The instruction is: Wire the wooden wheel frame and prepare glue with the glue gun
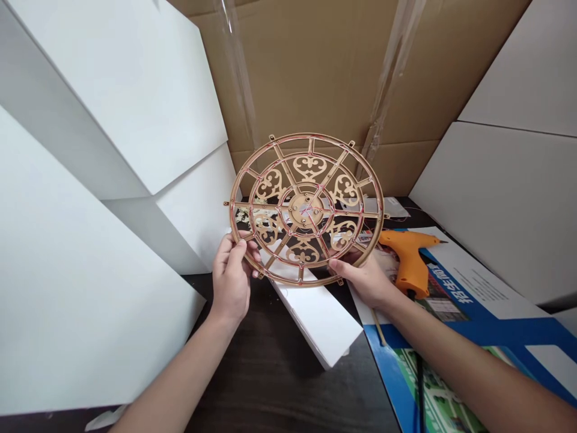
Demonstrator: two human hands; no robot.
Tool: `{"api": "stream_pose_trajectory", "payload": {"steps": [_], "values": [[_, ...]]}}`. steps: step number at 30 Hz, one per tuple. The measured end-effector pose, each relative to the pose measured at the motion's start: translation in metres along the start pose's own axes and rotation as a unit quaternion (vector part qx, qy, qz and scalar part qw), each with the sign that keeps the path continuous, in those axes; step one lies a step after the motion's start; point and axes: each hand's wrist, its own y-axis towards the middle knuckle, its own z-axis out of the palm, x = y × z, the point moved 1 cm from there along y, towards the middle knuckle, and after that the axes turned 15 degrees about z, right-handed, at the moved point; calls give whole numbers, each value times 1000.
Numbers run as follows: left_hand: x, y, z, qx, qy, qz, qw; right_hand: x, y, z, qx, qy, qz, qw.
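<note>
A round gold-coloured openwork frame (295, 207), with spokes, rings and heart-shaped scrollwork, is held up tilted in both hands. Red wires or lines run along its rings and spokes to the hub. My left hand (232, 279) grips the lower left rim, thumb in front and fingers behind. At the lower right, my right hand (360, 276) pinches the rim with its thumb over the front; its fingers are mostly hidden behind. Below the frame lies a long white box (322, 319) on the dark table (252, 385). An orange glue gun (410, 258) rests right of my right hand.
Tall white boxes (103, 120) stand along the left, and more white panels (509, 180) rise on the right. Brown cardboard (311, 72) closes off the back. A blue and white printed board (487, 325) lies under the glue gun. Pale small pieces (243, 215) sit behind the frame.
</note>
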Motion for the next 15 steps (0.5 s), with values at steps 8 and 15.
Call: {"api": "stream_pose_trajectory", "payload": {"steps": [8,15], "values": [[-3,2,-2,-1,4,0,1000,0,1,-1,-7,-22,-7,1000],[-4,3,-3,-4,19,17,1000,3,0,1,5,-26,-9,1000]]}}
